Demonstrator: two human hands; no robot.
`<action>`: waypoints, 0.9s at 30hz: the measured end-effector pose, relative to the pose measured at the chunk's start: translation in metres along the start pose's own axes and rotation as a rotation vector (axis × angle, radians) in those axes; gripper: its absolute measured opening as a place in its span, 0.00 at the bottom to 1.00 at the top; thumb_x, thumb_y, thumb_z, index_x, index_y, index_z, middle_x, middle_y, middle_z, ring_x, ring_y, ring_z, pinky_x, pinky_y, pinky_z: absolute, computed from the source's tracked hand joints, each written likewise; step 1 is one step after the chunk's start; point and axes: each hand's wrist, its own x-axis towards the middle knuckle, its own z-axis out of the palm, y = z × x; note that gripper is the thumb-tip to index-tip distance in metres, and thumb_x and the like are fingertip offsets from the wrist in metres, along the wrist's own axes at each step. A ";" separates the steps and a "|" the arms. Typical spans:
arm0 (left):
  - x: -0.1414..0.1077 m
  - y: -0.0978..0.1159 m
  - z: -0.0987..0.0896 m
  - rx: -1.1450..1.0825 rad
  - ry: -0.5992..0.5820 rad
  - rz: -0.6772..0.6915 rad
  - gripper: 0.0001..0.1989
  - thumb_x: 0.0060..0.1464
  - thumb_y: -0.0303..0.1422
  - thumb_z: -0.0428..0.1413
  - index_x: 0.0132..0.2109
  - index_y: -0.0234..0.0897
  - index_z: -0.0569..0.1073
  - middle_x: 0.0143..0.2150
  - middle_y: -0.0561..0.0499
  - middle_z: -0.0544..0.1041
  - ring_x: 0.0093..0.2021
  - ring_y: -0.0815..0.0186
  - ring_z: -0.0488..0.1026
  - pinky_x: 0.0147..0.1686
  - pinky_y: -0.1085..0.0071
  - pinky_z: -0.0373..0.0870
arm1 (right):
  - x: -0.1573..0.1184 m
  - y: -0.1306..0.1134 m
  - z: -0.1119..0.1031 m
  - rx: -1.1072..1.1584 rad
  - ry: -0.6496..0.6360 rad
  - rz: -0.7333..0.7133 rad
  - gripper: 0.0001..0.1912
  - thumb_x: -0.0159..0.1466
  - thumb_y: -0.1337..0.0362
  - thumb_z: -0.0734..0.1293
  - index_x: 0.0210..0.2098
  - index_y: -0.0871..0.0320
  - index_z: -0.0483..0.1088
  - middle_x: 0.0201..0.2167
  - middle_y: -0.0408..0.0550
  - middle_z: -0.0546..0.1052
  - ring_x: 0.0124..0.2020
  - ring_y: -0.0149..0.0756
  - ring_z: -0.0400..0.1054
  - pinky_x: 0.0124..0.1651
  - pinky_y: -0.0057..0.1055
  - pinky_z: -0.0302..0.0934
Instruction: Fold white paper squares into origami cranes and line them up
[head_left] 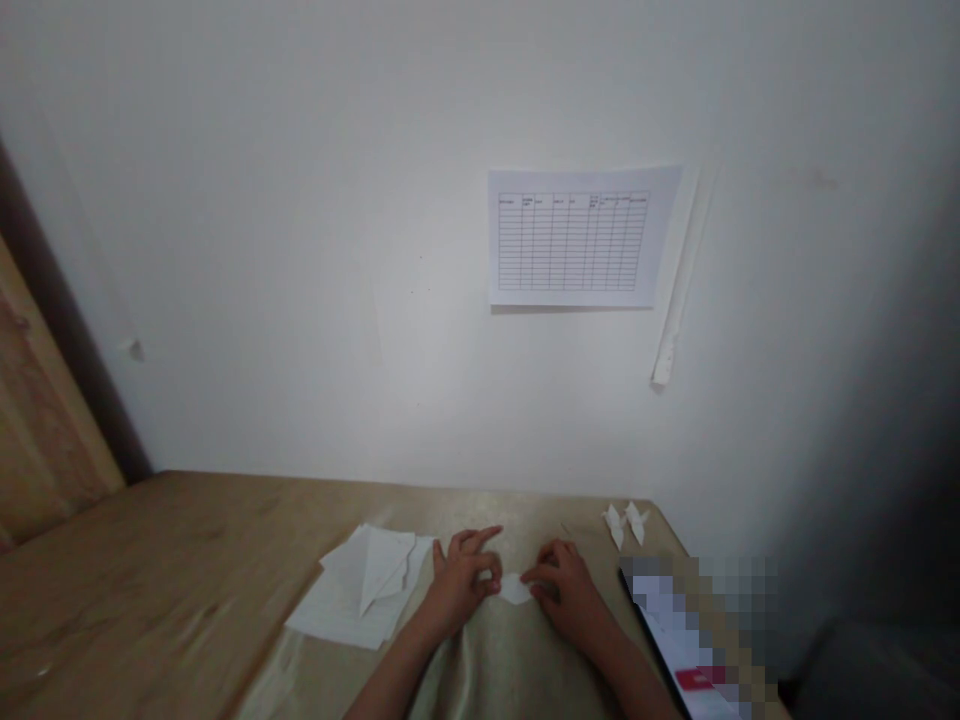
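Observation:
A small white piece of folded paper (514,590) lies between my two hands, near the front of the table. My left hand (463,580) has its thumb and a finger pinched at the paper's left edge, while its other fingers stretch away from it. On the right edge, the thumb and fingertips of my right hand (564,588) close on the same paper. Parts of its edges are hidden under my fingertips. Left of my left hand sits a stack of white paper sheets (341,590), with a folded triangular piece on top.
Two small folded paper figures (615,523) lie at the table's back right corner. A tablet or phone with a lit screen (675,630), partly pixelated, lies along the right edge. Behind the cloth-covered table (225,530) rises a white wall with a printed table sheet (574,240).

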 end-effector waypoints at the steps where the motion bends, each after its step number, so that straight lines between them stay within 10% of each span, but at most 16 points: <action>1: 0.000 0.001 0.000 0.006 0.013 -0.006 0.08 0.57 0.31 0.56 0.40 0.50 0.78 0.72 0.62 0.59 0.70 0.50 0.50 0.63 0.30 0.39 | 0.000 -0.002 0.000 -0.015 -0.010 -0.005 0.11 0.63 0.68 0.66 0.40 0.49 0.79 0.46 0.47 0.73 0.52 0.39 0.64 0.58 0.33 0.55; 27: 0.001 -0.002 -0.009 -0.051 0.001 -0.155 0.07 0.46 0.29 0.62 0.36 0.45 0.78 0.75 0.60 0.51 0.74 0.41 0.41 0.60 0.23 0.38 | 0.001 -0.009 0.004 -0.044 -0.015 0.083 0.05 0.57 0.63 0.73 0.34 0.52 0.78 0.43 0.47 0.72 0.51 0.40 0.63 0.57 0.33 0.55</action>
